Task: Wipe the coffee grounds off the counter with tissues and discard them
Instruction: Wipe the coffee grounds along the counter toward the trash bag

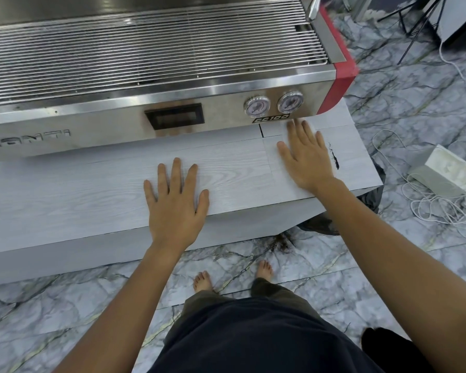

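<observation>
A thin white tissue (271, 162) lies spread flat on the pale wood-grain counter (92, 189) near its right end. My right hand (304, 160) presses down on the tissue, palm flat and fingers apart. Just right of that hand a dark streak of coffee grounds (334, 158) runs along the counter, close to the edge. My left hand (175, 197) rests flat on the bare counter to the left, fingers spread, holding nothing.
A steel espresso machine (145, 76) with a red side panel fills the back of the counter. A black bin bag (373, 195) hangs below the counter's right end. Spilled grounds (283, 242) lie on the marble floor. A tissue box (448, 172) and white cables sit on the floor at right.
</observation>
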